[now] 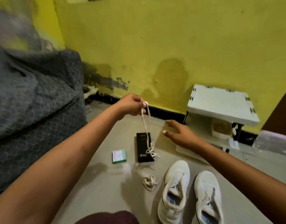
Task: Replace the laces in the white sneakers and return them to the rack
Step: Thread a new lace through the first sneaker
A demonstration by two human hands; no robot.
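Note:
Two white sneakers stand side by side on the floor at the lower right, the left sneaker (174, 189) and the right sneaker (208, 196), both with bare eyelets. My left hand (132, 105) is raised and pinches the top of a white lace (147, 131), which hangs down in a doubled strand to a tangled end over a black box. My right hand (179, 133) hovers to the right of the hanging lace, fingers spread, holding nothing. A second lace (149, 181) lies bunched on the floor left of the sneakers.
A black box (143, 147) and a small green-and-white box (119, 156) lie on the grey floor. A low white rack (221, 104) stands against the yellow wall at right, with a shoe (221, 129) beneath its top. A bed with a dark patterned cover (33, 101) fills the left.

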